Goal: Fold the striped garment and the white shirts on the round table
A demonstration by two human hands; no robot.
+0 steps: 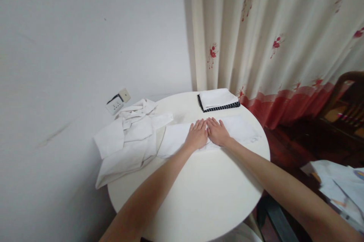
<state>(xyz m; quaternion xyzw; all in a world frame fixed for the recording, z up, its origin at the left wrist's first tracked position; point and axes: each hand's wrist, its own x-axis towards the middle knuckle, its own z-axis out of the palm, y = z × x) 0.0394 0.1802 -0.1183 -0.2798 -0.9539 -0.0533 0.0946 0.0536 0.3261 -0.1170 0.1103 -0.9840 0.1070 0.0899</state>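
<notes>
A white cloth (241, 127) lies in a long folded strip across the table, with a crease and some bunching under my hands. My left hand (198, 135) rests palm down on its middle, fingers stretched forward. Beside it, almost touching, my right hand (217, 132) lies flat on the same cloth. To the left, a loose heap of white garments or cloths (136, 135) overlaps or meets the strip's end and hangs over the table's edge. Beyond my hands is a folded white cloth (217, 98) on top of a black patterned one (222, 108).
The round white table (196, 196) stands against a white wall with a socket (115, 104) near the heap. A flowered curtain (278, 63) hangs behind. At the right are a wooden chair (345, 107) and white items (332, 181) that I cannot make out.
</notes>
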